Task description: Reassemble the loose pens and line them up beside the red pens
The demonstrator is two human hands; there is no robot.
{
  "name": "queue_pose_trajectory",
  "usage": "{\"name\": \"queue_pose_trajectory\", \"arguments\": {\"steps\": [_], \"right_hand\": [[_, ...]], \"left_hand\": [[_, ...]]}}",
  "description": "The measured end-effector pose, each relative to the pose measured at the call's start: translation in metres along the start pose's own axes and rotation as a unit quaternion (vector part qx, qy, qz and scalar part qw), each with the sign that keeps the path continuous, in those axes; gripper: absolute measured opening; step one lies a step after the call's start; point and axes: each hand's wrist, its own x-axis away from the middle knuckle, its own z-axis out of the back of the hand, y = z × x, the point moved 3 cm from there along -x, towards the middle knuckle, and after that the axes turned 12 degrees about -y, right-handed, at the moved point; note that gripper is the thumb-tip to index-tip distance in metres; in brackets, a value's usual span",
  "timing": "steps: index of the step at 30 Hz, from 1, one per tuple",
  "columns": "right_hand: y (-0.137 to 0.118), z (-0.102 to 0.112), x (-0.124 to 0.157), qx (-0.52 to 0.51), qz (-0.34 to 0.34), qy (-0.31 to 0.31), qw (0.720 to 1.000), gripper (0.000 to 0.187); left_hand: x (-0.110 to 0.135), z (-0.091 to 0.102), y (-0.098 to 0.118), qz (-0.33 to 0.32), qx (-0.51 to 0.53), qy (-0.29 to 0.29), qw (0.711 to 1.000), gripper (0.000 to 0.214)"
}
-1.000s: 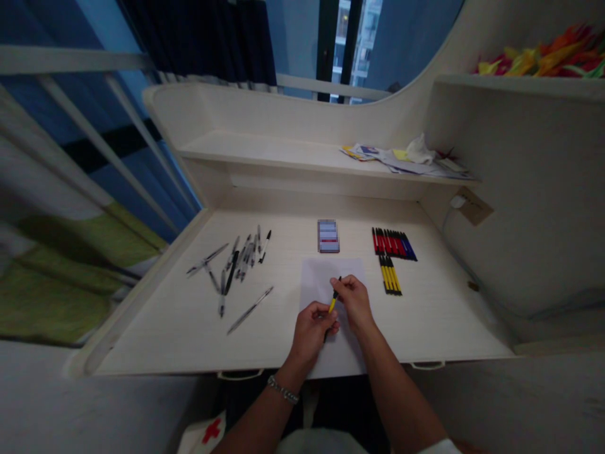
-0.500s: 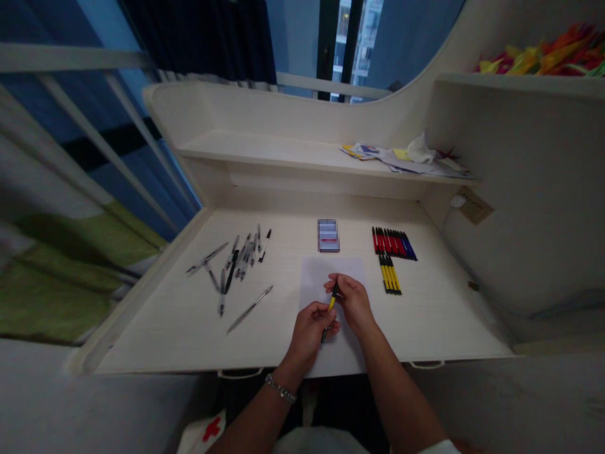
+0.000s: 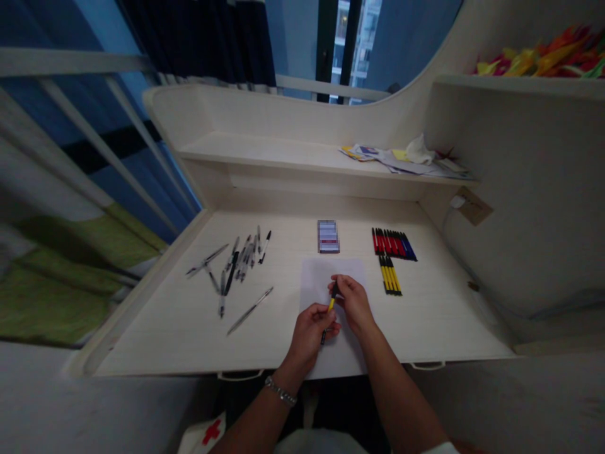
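Observation:
A yellow pen (image 3: 331, 304) with black ends is held between both hands above a white sheet of paper (image 3: 314, 277). My left hand (image 3: 312, 329) is closed around its lower part, and the dark lower end pokes out below the fingers. My right hand (image 3: 353, 302) pinches the black upper end between thumb and fingertips. To the right of the paper lies a row of yellow pens (image 3: 390, 275). Just beyond them are red pens (image 3: 386, 241) and dark blue pens (image 3: 408, 246), side by side.
Loose clear and black pens (image 3: 242, 258) lie scattered on the left of the white desk (image 3: 283, 208). One longer pen (image 3: 250, 311) rests apart, nearer the front. A phone (image 3: 328, 236) lies behind the paper. Papers (image 3: 406, 161) sit on the shelf above.
Both hands keep their hold on the yellow pen and have hardly moved. The view has shifted very slightly; the pens on the desk lie as before.

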Motion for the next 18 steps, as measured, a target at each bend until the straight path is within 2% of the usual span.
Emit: {"name": "queue_pose_trajectory", "arguments": {"steps": [2, 7, 10, 12, 18], "right_hand": [[0.0009, -0.0015, -0.0006, -0.018, -0.009, -0.025, 1.0, 0.037], [0.0022, 0.0021, -0.0008, 0.031, 0.01, 0.03, 0.999, 0.03], [0.0047, -0.0013, -0.0005, -0.008, -0.009, -0.023, 1.0, 0.037], [0.0057, -0.0024, -0.0003, -0.018, -0.009, -0.033, 0.999, 0.036], [0.0105, 0.0002, -0.0035, 0.059, 0.031, 0.052, 0.996, 0.025]], "left_hand": [[-0.0004, 0.0008, -0.0006, -0.001, 0.002, -0.004, 1.0, 0.028], [-0.0017, 0.0022, -0.0025, 0.002, 0.007, 0.005, 1.0, 0.027], [-0.0028, 0.0015, -0.0018, -0.002, 0.014, 0.0, 1.0, 0.028], [-0.0035, 0.0014, -0.0021, -0.002, 0.014, 0.003, 1.0, 0.028], [-0.0058, 0.0029, -0.0099, -0.004, -0.029, 0.066, 0.997, 0.03]]}}
